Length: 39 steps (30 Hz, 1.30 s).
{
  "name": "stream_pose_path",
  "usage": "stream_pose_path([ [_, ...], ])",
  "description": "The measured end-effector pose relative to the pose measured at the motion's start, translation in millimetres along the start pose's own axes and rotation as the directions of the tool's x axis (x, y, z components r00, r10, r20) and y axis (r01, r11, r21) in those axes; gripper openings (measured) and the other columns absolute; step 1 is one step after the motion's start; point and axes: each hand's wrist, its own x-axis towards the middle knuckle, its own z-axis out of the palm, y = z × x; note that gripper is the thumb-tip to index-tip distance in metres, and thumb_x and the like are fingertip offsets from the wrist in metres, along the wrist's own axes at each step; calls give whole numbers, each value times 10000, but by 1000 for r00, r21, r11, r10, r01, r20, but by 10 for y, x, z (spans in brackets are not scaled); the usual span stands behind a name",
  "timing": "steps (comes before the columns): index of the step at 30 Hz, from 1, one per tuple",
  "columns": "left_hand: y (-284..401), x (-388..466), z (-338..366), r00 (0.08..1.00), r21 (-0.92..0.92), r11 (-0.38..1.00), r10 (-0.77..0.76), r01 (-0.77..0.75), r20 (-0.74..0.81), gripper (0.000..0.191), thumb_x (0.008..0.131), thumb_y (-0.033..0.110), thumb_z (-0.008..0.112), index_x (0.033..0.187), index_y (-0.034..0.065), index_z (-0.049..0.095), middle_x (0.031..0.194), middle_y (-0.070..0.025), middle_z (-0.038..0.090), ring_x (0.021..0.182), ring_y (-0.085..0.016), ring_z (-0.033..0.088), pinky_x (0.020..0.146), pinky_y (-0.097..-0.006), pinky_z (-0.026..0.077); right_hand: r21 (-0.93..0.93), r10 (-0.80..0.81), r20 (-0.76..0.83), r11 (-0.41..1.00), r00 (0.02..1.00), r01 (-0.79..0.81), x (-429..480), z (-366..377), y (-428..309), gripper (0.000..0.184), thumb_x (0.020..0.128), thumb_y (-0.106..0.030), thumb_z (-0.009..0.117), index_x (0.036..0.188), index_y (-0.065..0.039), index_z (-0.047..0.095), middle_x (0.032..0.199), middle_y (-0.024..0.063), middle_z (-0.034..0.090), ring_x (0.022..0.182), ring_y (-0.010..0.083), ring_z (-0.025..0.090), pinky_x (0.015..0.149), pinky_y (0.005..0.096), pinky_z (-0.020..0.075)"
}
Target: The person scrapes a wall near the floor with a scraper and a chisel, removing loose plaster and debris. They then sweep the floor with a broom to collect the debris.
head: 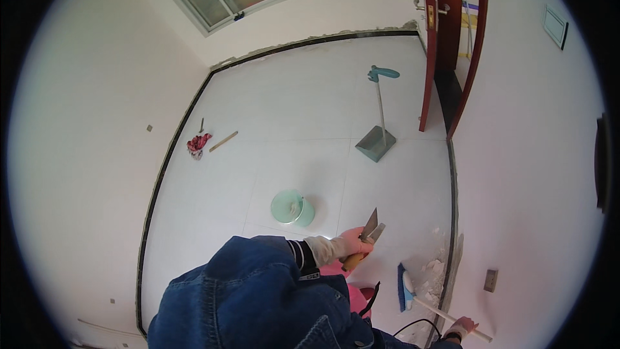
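In my gloved left hand (357,245) are two hand tools held together, one with a pointed trowel-like blade (370,224) and one with a narrower blunt blade (379,232). A yellowish handle (352,262) sticks out below the fingers. My right hand (462,327), at the lower right, grips the pale stick of a broom (438,311). The broom head (405,288), with blue bristles, rests on the floor beside broken white debris (433,271) along the right wall. Part of my right arm is hidden by the denim jacket (252,295).
A pale green bucket (293,207) stands ahead on the tiled floor (290,102). Farther off is a long-handled dustpan (376,143), near an open red door (428,58). A red patterned cloth (198,142), a wooden stick (224,141) and a hammer-like tool (202,125) lie at left.
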Motion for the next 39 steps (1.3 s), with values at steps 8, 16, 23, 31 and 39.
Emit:
stream_pose_path([
  [8,-305,-235,-116,995,-212,977,-9,-12,-95,355,793,231,776,1017,51,566,812,-49,607,673,-160,613,598,-331,521,178,-13,-254,982,967,60,-146,-274,57,364,933,-147,491,1294,-146,545,1154,56,655,1026,249,642,1146,487,307],
  [16,-107,-293,-186,1000,-366,931,9,-5,9,439,811,258,759,1122,6,579,864,-75,628,704,-160,624,632,-330,536,611,-335,-572,435,749,661,-758,-745,-936,556,805,-127,676,1326,4,532,1187,226,622,1093,398,609,933,434,506],
  [23,58,-63,-338,974,-336,921,223,-195,46,345,793,226,756,1048,43,614,821,-83,643,694,-195,640,630,-363,531,753,-478,-633,-198,609,628,-1821,-2164,-1748,393,945,-271,625,1209,20,626,1042,110,701,907,177,659,810,290,518],
  [31,-71,104,-509,914,-422,827,404,-372,-13,361,858,108,720,1174,36,559,952,-65,637,810,-166,629,715,-327,550,936,-710,-277,-353,647,13,-3061,-3172,-2319,501,984,-411,560,1331,-52,526,1080,80,641,871,143,643,718,268,525],
  [39,-148,-82,-619,921,-554,793,373,-252,115,429,938,58,623,1340,58,473,1084,-63,609,907,-171,616,779,-324,547,905,-648,-418,-357,637,231,-3122,-2942,-2796,489,946,-259,640,1347,-19,496,1029,80,648,825,152,635,644,279,529],
])
